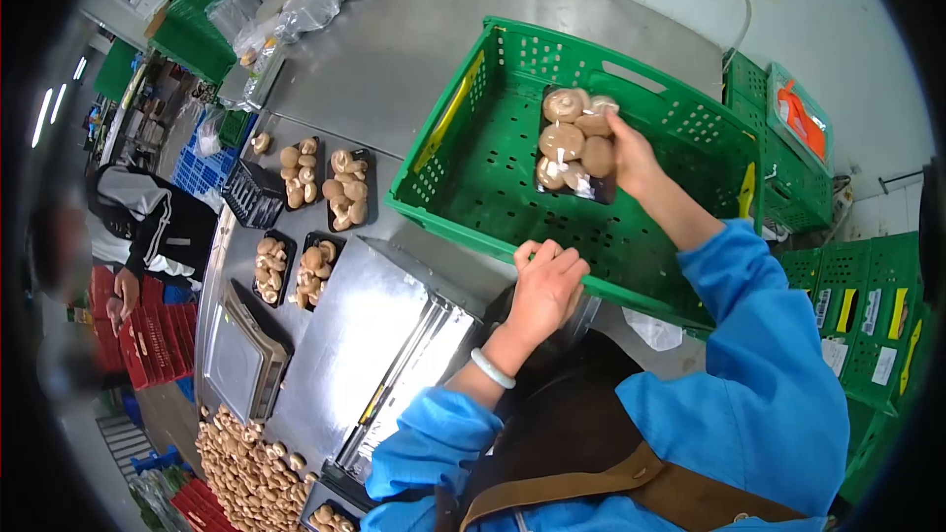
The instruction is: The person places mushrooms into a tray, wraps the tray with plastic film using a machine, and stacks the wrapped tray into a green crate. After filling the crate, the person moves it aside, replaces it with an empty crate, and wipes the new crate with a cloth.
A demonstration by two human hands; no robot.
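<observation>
My right hand (639, 160) is closed on the edge of a black tray of mushrooms (563, 141), whose clear wrap shines in the light. The tray is over the inside of a green plastic crate (448, 182) with perforated walls. At the crate's near rim, the curled fingers of my left hand (548, 288) grip the edge. Left of the crate, several more black trays with mushrooms (347, 189) lie on the steel table (434, 0).
A steel box-shaped machine (360, 320) stands left of my left arm, beside a weighing scale (246, 350). Loose mushrooms (251, 473) are heaped at the lower left. Stacked green crates (857, 305) line the right side. Another person (148, 217) stands across the table near red crates (158, 340).
</observation>
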